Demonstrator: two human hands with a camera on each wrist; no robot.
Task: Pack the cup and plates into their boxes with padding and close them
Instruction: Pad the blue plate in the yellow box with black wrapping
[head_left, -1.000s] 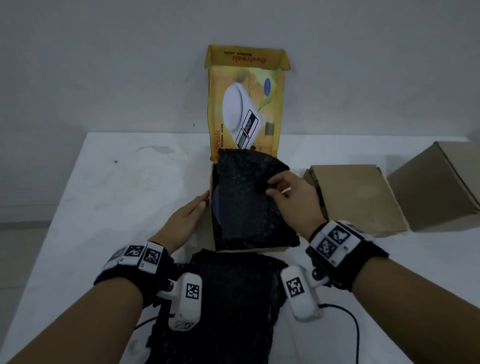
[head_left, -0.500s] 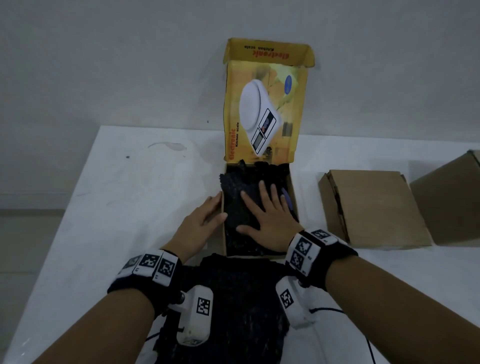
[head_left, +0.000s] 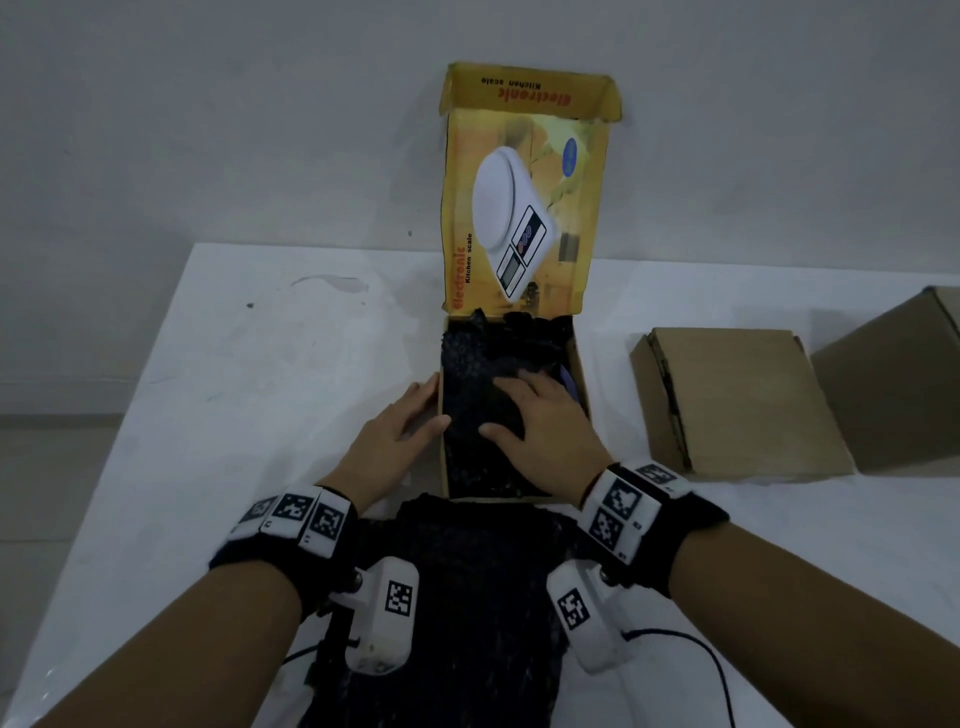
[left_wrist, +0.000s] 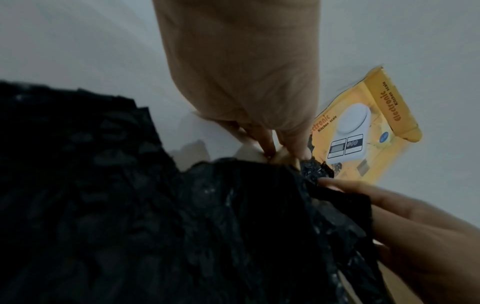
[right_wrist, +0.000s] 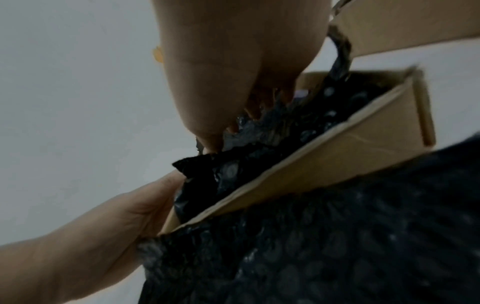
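The yellow kitchen-scale box (head_left: 581, 384) stands open on the white table, its lid (head_left: 524, 197) upright. Black bubble-wrap padding (head_left: 467, 358) fills it. A sliver of a bluish plate rim (head_left: 569, 383) shows by the right wall. My right hand (head_left: 540, 421) lies flat on the padding with fingers spread and presses it down (right_wrist: 233, 115). My left hand (head_left: 400, 431) rests against the box's left wall, fingers straight, thumb over the rim (right_wrist: 103, 226). Whatever lies under the padding is hidden. No cup is in view.
A second sheet of black bubble wrap (head_left: 478, 597) lies on the table between my forearms, just in front of the box. Two closed brown cardboard boxes (head_left: 737, 400) (head_left: 904, 384) sit to the right. A grey wall rises behind the table.
My right hand, which held the padding sheet up by its edge, has laid it into the box and now presses it flat. My left hand has stayed at the box's left wall.
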